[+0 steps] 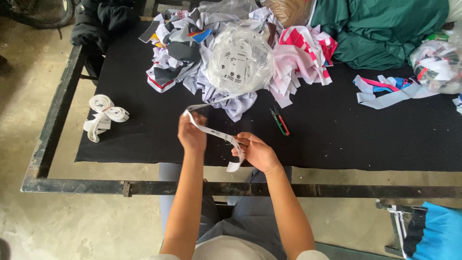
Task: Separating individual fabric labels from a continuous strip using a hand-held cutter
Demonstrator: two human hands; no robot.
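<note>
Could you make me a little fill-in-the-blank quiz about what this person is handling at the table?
1. Both hands, left hand and right hand, hold a white ____ between them.
2. The small thread snips lie on the ____ cloth covering the table.
3. The bundle of white tape lies near the table's ____ edge.
4. Folded fabric at the far right is ____.

Missing words: strip; black; left; green

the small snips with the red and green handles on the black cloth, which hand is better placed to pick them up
Probably the right hand. The snips lie just up and to the right of it, while the left hand is farther off across the white strip. Both hands hold that strip, so one would have to let go.
</note>
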